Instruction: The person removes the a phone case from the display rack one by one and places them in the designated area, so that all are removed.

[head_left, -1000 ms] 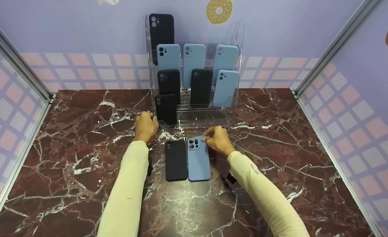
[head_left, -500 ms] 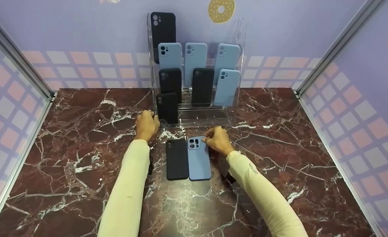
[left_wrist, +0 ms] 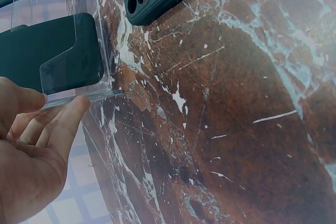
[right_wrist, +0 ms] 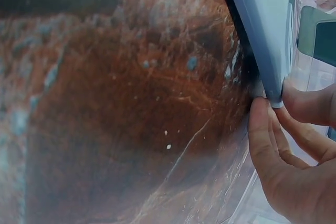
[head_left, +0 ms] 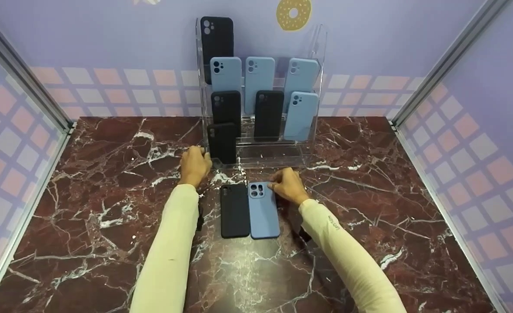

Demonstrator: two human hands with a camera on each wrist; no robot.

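While left hand (head_left: 195, 166) pinches clear stand (head_left: 270, 152), right hand (head_left: 289, 186) pinching blue case (head_left: 264, 215), other end cropped in right-wrist view.

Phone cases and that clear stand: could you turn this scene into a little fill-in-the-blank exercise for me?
The pinched case in the person's right grip is coloured ____.
The left grip holds an edge of the clear stand, where the number of visible upright cases is ____.
On the table, left of the pinched case in the head view, lies a flat case coloured ____.
The round wall picture above the stand shows a ____.

Missing words: blue; eight; black; doughnut.
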